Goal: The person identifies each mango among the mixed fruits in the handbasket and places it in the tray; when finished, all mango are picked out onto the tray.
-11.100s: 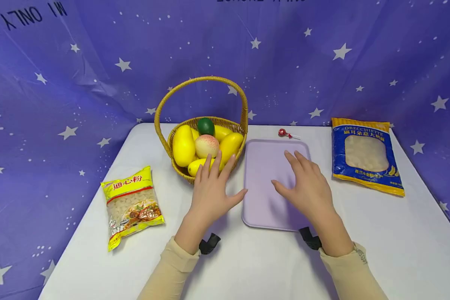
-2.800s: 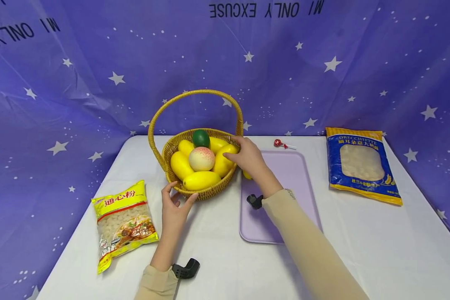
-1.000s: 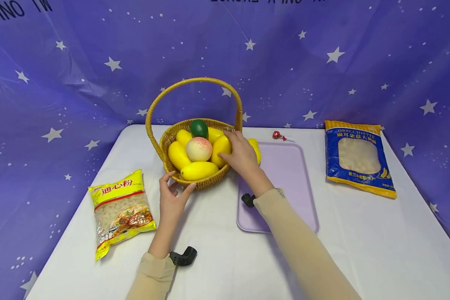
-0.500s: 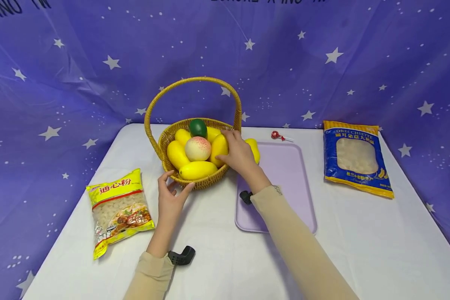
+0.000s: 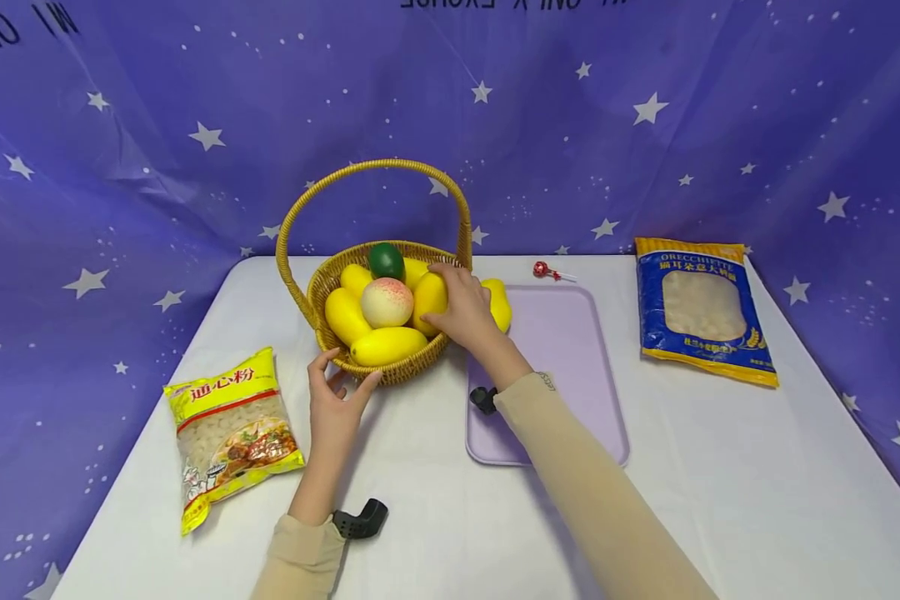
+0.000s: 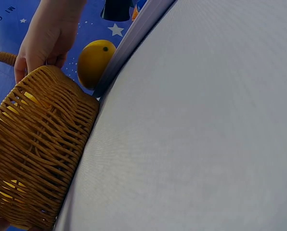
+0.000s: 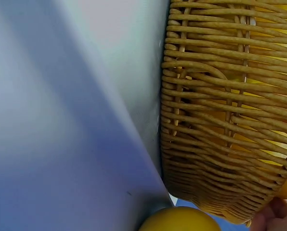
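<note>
A wicker basket (image 5: 390, 371) with a tall handle stands at the back of the table. It holds several yellow mangoes, a pinkish-white peach (image 5: 387, 302) and a dark green fruit (image 5: 386, 261). My left hand (image 5: 333, 408) holds the basket's near left rim between thumb and fingers. At the right rim, my right hand (image 5: 467, 310) holds a mango (image 5: 427, 302), thumb on its near side and fingers at its far end. Another mango (image 5: 499, 305) lies by the far left corner of the lilac tray (image 5: 570, 367). Right fingertips (image 7: 278, 219) appear at the rim in the right wrist view.
A yellow bag of pasta (image 5: 236, 437) lies left of my left hand. At the back right is a blue orecchiette bag (image 5: 705, 312). A red lollipop (image 5: 543, 269) lies behind the tray. A purple starry cloth (image 5: 540, 125) hangs behind the table.
Both hands have gone from over the tray and basket front to the basket's rim. A mango now lies on the tray's far left. Lately my right hand has shifted slightly inward with its mango.
</note>
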The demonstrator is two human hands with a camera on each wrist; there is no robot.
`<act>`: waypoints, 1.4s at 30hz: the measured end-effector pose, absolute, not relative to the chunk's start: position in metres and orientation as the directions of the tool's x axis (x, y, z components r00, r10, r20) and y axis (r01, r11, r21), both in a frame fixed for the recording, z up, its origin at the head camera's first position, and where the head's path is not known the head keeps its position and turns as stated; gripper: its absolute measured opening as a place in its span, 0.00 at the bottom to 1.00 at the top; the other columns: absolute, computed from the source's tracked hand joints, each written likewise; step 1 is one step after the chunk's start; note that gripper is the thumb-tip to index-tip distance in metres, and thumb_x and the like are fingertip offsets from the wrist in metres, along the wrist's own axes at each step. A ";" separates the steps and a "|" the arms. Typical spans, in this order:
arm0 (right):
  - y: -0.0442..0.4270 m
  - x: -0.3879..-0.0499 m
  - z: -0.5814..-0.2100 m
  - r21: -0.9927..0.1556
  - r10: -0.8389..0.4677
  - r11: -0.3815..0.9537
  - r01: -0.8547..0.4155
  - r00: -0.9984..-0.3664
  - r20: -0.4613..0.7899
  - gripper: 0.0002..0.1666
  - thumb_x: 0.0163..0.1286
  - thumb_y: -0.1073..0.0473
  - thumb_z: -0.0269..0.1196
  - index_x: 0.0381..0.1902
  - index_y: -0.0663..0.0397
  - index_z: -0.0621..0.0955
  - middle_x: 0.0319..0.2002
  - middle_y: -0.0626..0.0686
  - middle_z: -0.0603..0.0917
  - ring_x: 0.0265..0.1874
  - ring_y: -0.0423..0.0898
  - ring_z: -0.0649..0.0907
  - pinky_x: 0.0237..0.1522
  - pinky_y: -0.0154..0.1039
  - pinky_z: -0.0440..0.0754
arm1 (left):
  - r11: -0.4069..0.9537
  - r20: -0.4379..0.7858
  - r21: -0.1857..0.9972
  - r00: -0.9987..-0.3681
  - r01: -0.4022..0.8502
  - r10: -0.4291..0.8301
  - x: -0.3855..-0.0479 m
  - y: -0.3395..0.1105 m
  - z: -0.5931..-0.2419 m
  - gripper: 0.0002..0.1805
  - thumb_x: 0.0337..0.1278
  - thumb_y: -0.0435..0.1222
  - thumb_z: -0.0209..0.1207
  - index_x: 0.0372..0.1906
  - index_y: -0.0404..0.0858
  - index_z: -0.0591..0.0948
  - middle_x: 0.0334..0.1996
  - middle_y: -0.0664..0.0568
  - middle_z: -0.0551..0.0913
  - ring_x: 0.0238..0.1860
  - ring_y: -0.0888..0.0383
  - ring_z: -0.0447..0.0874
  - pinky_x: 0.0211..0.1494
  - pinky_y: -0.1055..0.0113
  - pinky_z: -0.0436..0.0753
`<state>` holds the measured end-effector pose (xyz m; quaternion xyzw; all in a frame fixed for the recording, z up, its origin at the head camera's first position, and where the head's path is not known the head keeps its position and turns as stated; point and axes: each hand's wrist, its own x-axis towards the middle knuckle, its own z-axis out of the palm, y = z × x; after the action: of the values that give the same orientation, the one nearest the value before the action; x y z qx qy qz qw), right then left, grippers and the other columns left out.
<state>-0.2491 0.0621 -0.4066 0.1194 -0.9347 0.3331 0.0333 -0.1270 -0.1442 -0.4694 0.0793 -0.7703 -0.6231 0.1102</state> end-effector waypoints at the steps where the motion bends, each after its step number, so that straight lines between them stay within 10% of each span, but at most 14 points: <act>1: 0.062 -0.250 -0.406 -0.617 -0.202 0.747 -0.248 -0.969 0.145 0.46 0.55 0.51 0.75 0.69 0.43 0.66 0.64 0.55 0.69 0.60 0.54 0.68 0.55 0.50 0.61 | 0.213 0.074 0.977 -0.962 0.017 -0.263 -0.128 -0.145 -0.469 0.40 0.53 0.51 0.68 0.66 0.49 0.60 0.68 0.51 0.58 0.62 0.49 0.69 0.65 0.50 0.66; 27: 0.087 -0.244 -0.367 -0.865 -0.086 0.406 -0.296 -0.954 0.286 0.37 0.58 0.57 0.73 0.64 0.46 0.72 0.60 0.51 0.71 0.49 0.47 0.74 0.49 0.34 0.78 | 0.203 0.045 0.979 -0.969 -0.005 -0.242 -0.113 -0.132 -0.427 0.36 0.59 0.39 0.65 0.67 0.38 0.59 0.68 0.40 0.58 0.63 0.41 0.66 0.66 0.47 0.64; 42: 0.160 -0.213 -0.343 -0.942 -0.077 0.243 -0.232 -0.973 0.219 0.36 0.57 0.60 0.73 0.64 0.48 0.73 0.58 0.51 0.76 0.49 0.51 0.76 0.50 0.42 0.78 | 0.208 0.057 0.978 -0.968 0.005 -0.244 -0.112 -0.131 -0.428 0.36 0.59 0.38 0.65 0.67 0.37 0.59 0.69 0.42 0.57 0.63 0.41 0.67 0.65 0.46 0.64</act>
<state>-0.2129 0.1601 -0.3428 0.0983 -0.7857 0.6074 0.0635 -0.1119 -0.1311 -0.4280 0.0774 -0.7709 -0.6243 0.0995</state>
